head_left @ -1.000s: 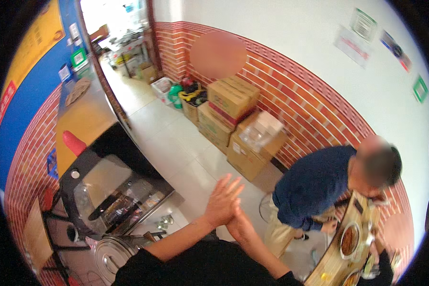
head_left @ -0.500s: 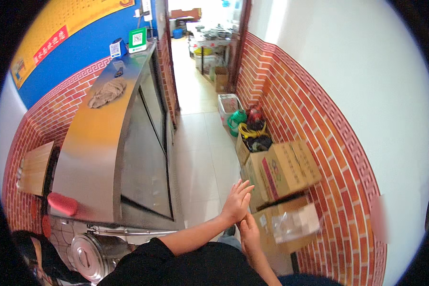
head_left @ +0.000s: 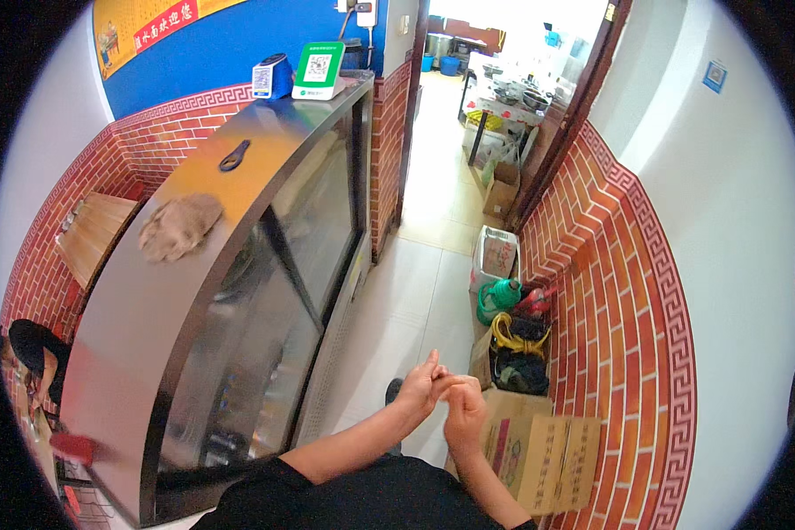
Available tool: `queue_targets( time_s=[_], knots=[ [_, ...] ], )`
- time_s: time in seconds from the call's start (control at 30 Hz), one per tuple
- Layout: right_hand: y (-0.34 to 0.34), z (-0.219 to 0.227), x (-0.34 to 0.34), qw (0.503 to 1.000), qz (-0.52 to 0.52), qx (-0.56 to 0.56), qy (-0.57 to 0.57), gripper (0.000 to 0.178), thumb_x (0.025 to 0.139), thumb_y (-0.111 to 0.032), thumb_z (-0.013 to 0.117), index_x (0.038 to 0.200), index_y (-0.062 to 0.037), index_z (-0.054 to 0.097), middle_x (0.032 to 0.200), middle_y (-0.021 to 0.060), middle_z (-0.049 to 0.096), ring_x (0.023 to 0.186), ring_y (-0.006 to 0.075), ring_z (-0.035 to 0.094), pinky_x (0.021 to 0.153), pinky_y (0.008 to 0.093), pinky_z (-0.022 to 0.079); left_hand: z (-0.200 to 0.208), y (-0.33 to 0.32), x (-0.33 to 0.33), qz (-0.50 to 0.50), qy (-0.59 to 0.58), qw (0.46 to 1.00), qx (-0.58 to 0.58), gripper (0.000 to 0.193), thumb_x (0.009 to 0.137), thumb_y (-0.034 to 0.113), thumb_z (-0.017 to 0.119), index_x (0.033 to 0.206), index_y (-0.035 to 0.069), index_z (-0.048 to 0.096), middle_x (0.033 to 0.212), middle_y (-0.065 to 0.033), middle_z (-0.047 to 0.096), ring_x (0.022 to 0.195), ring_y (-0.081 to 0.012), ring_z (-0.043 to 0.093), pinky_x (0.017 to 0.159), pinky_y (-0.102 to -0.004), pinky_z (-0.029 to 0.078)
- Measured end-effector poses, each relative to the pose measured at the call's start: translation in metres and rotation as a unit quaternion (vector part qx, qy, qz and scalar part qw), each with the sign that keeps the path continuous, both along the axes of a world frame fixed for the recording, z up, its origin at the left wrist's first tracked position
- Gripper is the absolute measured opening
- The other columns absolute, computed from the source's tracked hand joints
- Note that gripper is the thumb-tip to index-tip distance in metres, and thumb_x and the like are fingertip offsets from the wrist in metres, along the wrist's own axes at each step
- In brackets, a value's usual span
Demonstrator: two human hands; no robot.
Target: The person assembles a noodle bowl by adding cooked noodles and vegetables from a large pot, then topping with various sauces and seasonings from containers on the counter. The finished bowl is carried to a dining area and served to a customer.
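My left hand (head_left: pixel 418 389) and my right hand (head_left: pixel 465 410) meet in front of me, above the tiled floor. The left one has its fingers curled, with one digit pointing up. Bent across toward it, the right fingers touch the left ones and look closed. Whether anything small sits between them is hidden. Just below my right hand lies a brown cardboard box (head_left: pixel 552 459). To the left runs a glass-fronted metal counter (head_left: pixel 124 327), its top bearing a crumpled beige cloth (head_left: pixel 181 227) and a dark blue handled tool (head_left: pixel 234 155).
A green sign stand (head_left: pixel 318 71) and a blue device (head_left: pixel 272 78) stand at the counter's far end. Along the right brick wall sit a green bottle (head_left: pixel 500 300), a yellow coil (head_left: pixel 512 336) and a white box (head_left: pixel 495 256). Ahead, a doorway opens onto another room. At far left, another person's arm (head_left: pixel 49 367) shows.
My view has moved forward along the counter, so the boxes and cloth sit lower and nearer. My left fingers, spread before, are now curled, and my right fingers have bent over against them.
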State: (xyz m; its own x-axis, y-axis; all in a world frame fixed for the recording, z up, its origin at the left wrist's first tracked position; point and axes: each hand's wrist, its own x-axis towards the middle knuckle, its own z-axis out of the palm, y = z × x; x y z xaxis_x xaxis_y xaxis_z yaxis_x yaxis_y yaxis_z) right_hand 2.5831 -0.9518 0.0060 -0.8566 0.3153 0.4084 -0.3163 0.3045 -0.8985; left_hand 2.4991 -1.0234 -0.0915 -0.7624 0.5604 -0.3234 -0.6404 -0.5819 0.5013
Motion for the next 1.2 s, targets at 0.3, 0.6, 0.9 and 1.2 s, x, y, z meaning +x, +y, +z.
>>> queue_targets(
  time_s=[0.3, 0.6, 0.9, 1.2],
  knots=[
    [0.139, -0.016, -0.279, 0.992, -0.064, -0.108, 0.031, 0.054, 0.097, -0.037, 0.033, 0.139, -0.0014, 0.034, 0.145, 0.016, 0.032, 0.135, 0.027, 0.028, 0.112, 0.0392, 0.016, 0.132, 0.123, -0.177, -0.088, 0.248, 0.96, -0.097, 0.054, 0.1, 0.028, 0.027, 0.144, -0.002, 0.016, 0.151, -0.0159, 0.015, 0.14, -0.0291, 0.013, 0.113, -0.0387, 0.008],
    [0.184, -0.06, -0.446, 0.777, 0.116, -0.605, -0.131, 0.059, 0.098, -0.046, 0.033, 0.143, -0.0088, 0.026, 0.145, 0.0105, 0.032, 0.131, 0.0225, 0.034, 0.109, 0.0356, 0.027, 0.036, 0.209, -0.409, 0.005, 0.583, 0.636, -0.506, 0.044, 0.098, 0.022, 0.027, 0.134, 0.0, 0.039, 0.142, -0.0154, 0.036, 0.133, -0.0365, 0.027, 0.11, -0.0453, 0.015],
    [0.354, -0.051, -0.621, 0.922, 0.139, -0.233, -0.275, 0.032, 0.084, -0.003, 0.06, 0.116, -0.0024, 0.057, 0.1, 0.0041, 0.061, 0.093, 0.0105, 0.057, 0.082, 0.0238, 0.047, -0.07, 0.232, -0.652, 0.089, 0.229, 0.835, -0.493, 0.032, 0.093, 0.029, 0.052, 0.098, -0.002, 0.06, 0.097, -0.0122, 0.063, 0.093, -0.0182, 0.058, 0.086, -0.0318, 0.043],
    [0.481, -0.056, -0.81, 0.913, 0.08, -0.265, -0.299, 0.013, 0.091, -0.013, 0.057, 0.093, -0.0023, 0.063, 0.063, -0.0025, 0.053, 0.057, 0.0055, 0.049, 0.048, 0.0207, 0.037, -0.025, 0.296, -0.795, 0.055, 0.052, 0.896, -0.437, 0.04, 0.094, 0.03, 0.048, 0.06, 0.012, 0.042, 0.052, 0.0043, 0.037, 0.044, -0.0076, 0.034, 0.042, -0.026, 0.027]
  ],
)
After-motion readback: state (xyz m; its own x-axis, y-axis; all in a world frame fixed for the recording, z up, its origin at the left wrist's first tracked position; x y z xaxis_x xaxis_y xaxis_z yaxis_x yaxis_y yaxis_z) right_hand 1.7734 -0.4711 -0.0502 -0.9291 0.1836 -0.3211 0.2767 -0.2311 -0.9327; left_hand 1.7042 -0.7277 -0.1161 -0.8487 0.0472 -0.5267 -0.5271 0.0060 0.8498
